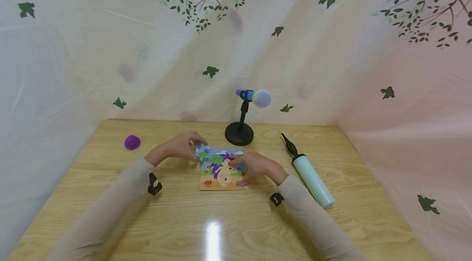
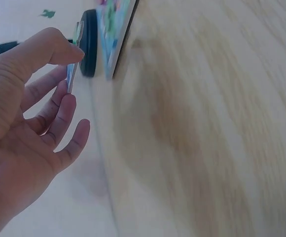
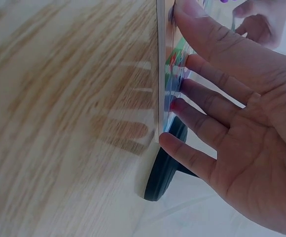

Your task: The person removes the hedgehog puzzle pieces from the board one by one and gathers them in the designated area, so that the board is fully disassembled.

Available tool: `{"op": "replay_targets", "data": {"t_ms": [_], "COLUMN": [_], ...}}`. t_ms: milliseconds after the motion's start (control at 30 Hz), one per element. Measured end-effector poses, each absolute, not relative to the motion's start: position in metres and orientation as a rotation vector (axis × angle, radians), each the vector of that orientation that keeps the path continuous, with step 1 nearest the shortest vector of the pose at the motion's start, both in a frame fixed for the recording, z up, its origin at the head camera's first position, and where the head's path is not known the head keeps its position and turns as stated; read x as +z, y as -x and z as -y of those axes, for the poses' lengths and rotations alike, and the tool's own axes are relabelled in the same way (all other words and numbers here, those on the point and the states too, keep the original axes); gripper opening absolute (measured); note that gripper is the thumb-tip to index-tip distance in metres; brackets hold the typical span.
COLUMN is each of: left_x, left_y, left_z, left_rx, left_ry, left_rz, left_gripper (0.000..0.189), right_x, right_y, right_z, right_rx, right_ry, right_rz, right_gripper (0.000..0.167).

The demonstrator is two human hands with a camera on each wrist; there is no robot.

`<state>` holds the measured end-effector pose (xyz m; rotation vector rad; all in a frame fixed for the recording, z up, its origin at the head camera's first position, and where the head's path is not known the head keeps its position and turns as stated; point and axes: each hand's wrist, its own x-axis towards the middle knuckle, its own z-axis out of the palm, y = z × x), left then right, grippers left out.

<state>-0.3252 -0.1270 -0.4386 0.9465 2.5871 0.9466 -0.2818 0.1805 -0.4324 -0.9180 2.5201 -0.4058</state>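
A colourful picture puzzle (image 1: 206, 177) with a purple-haired cartoon figure lies flat on the table. My left hand (image 1: 183, 145) pinches a flat puzzle piece (image 1: 202, 149) between thumb and fingers, above the puzzle's far left corner. In the left wrist view the piece (image 2: 72, 74) is seen edge-on, raised off the puzzle, with the lower fingers loosely bent. My right hand (image 1: 256, 165) rests on the puzzle's right side, fingers spread and nearly straight. Its fingertips touch the picture surface and edge in the right wrist view.
A blue toy microphone on a black round stand (image 1: 239, 134) is just behind the puzzle. A pale green balloon pump (image 1: 313, 181) lies to the right, beside the right forearm. At the far left sits a purple ring-shaped object (image 1: 132, 142). A leaf-printed curtain (image 1: 166, 68) backs the table.
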Motion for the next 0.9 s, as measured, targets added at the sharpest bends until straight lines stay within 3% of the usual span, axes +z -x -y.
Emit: {"op": "replay_targets", "data": {"t_ms": [900], "left_x": [-0.441], "left_y": [0.293], "left_z": [0.261], "left_rx": [0.885], "left_ry": [-0.698], "left_rz": [-2.758], "left_gripper": [0.054], "right_x": [-0.432], "right_y": [0.280], "right_z": [-0.180], "right_rx": [-0.381], "right_ry": [0.944], "right_rz": [-2.527], "right_gripper": [0.072]}}
